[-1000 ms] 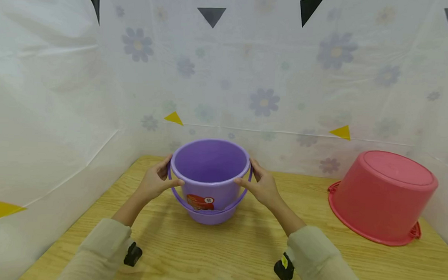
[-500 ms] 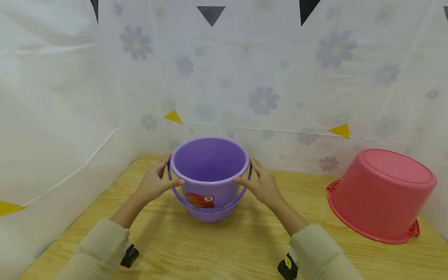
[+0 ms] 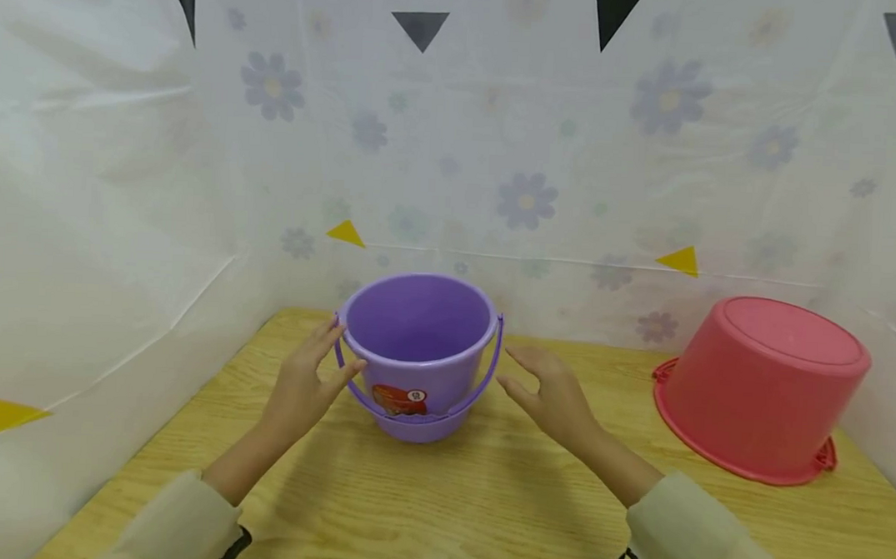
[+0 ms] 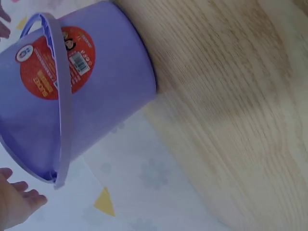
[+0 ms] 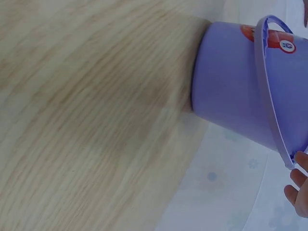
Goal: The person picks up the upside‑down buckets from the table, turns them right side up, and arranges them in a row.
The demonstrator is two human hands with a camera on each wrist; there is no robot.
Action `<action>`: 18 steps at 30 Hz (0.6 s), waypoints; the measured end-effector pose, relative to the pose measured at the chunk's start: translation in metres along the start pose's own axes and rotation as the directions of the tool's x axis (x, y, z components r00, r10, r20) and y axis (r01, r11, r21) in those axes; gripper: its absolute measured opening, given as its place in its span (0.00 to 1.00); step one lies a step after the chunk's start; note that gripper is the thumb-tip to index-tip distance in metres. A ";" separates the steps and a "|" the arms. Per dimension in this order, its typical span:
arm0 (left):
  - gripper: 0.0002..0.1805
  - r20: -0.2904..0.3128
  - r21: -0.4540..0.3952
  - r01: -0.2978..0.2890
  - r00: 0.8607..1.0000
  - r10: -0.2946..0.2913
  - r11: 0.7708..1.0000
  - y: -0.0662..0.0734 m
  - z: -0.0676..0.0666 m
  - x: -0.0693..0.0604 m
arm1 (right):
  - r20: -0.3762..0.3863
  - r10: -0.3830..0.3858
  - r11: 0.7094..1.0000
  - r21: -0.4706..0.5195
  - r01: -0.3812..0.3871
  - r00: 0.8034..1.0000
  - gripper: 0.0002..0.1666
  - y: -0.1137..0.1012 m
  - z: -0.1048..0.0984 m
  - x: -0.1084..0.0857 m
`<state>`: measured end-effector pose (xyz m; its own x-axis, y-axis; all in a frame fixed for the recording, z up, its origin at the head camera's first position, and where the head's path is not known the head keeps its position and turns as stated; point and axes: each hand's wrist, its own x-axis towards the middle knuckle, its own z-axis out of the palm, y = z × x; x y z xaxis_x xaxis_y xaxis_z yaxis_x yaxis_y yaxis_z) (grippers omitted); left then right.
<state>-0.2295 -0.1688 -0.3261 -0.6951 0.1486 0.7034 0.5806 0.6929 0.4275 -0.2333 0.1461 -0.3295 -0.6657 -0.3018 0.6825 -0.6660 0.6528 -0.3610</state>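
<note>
A purple bucket (image 3: 413,399) stands upright on the wooden table, its open top showing a bare inside. Its purple handle (image 3: 492,365) hangs down across the front, over a red label (image 4: 82,41). My left hand (image 3: 301,381) is by the left side of the rim, fingers and thumb spread; in the left wrist view its fingertips are apart from the bucket. To the right of the bucket, my right hand (image 3: 556,393) is held off it with thumb and fingers parted and nothing in them. Its fingers (image 5: 299,178) appear close to the handle's end in the right wrist view.
A red bucket (image 3: 762,393) stands upside down at the right of the table, its handle lugs at the rim against the wood. Behind the table (image 3: 423,512) hangs a white flowered sheet (image 3: 454,130), with more white sheeting at both sides.
Both hands held the purple bucket's rim before and have let go. The right hand has moved right and slightly down, the left a little outward. The bucket stays in place.
</note>
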 end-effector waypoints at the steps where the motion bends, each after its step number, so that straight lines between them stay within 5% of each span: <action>1: 0.31 -0.030 0.019 -0.044 0.999 0.044 0.999 0.002 0.001 -0.001 | -0.010 -0.023 1.000 -0.020 0.023 1.000 0.23 0.000 -0.001 -0.003; 4: 0.28 -0.088 0.076 -0.175 0.980 0.181 0.982 0.006 0.005 -0.003 | -0.043 -0.082 0.993 -0.085 0.078 0.996 0.19 0.001 -0.002 -0.011; 10: 0.26 -0.115 0.109 -0.379 0.913 0.390 0.919 0.017 0.011 -0.004 | -0.078 -0.177 0.973 -0.163 0.162 0.981 0.19 0.004 -0.004 -0.024; 18: 0.29 -0.051 0.077 -0.492 0.867 0.496 0.867 0.038 0.022 -0.007 | -0.082 -0.251 0.951 -0.207 0.230 0.965 0.22 0.009 -0.010 -0.043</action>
<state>-0.2119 -0.1281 -0.3268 -0.2927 0.4371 0.8505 0.8132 0.5817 -0.0191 -0.2073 0.1719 -0.3558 -0.4473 -0.3976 0.8011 -0.7165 0.6954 -0.0550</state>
